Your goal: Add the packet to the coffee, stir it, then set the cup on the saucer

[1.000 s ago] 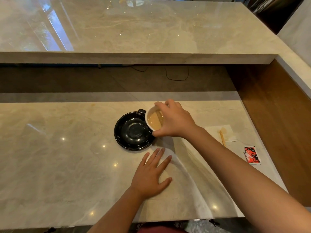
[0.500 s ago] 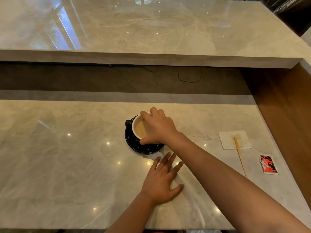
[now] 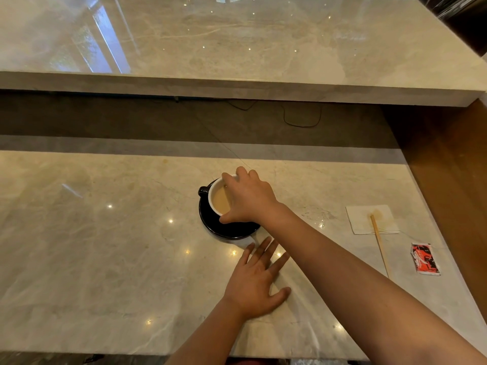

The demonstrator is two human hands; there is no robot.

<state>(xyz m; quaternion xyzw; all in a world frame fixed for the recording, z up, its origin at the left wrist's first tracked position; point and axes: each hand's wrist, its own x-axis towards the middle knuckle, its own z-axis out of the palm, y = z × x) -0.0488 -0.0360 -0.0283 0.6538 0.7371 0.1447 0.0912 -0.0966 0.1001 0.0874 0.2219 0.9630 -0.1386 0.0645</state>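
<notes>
The glossy marble counter (image 3: 92, 246) lies broad and bare to the left, walled by a wooden panel (image 3: 448, 180) on the right. The left hand (image 3: 254, 283) rests flat, fingers spread — holding nothing. The right hand (image 3: 247, 200) has its fingers closed over the rim of the white-lined cup (image 3: 217, 200) of milky coffee, set on the round black saucer (image 3: 226, 227) — stained square napkin (image 3: 369, 219), thin wooden stirrer (image 3: 379, 246) and torn red packet (image 3: 424, 258) lie well apart, rightward.

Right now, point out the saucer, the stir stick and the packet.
saucer (image 3: 232, 230): head view, bare near rim below the cup.
stir stick (image 3: 379, 246): head view, middle of the wooden shaft.
packet (image 3: 424, 258): head view, centre of the red printed face.
</notes>
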